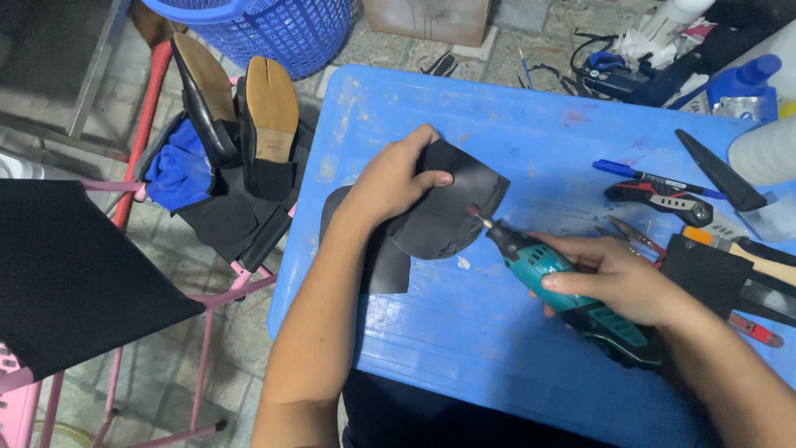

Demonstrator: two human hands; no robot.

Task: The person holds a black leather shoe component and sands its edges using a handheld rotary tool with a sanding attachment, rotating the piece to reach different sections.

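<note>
Your right hand (618, 278) is gripping a teal rotary tool (564, 290), its tip touching the edge of a black rubber piece (439, 211). Your left hand (390, 182) is pinching that piece, lifting it over the blue table (464, 332). A second black sheet (377, 257) is lying under it. Pens, pliers and knives (688, 207) are crowding the table just beyond your right hand. Two shoes (240, 116) are sitting soles-up on the pink rack at left, below a blue basket (265, 29).

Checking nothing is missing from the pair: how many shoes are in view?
2. A black shoe with a tan sole and a second black tan-soled shoe stand side by side on the pink-framed stool, left of the blue table. Others may be hidden.
</note>
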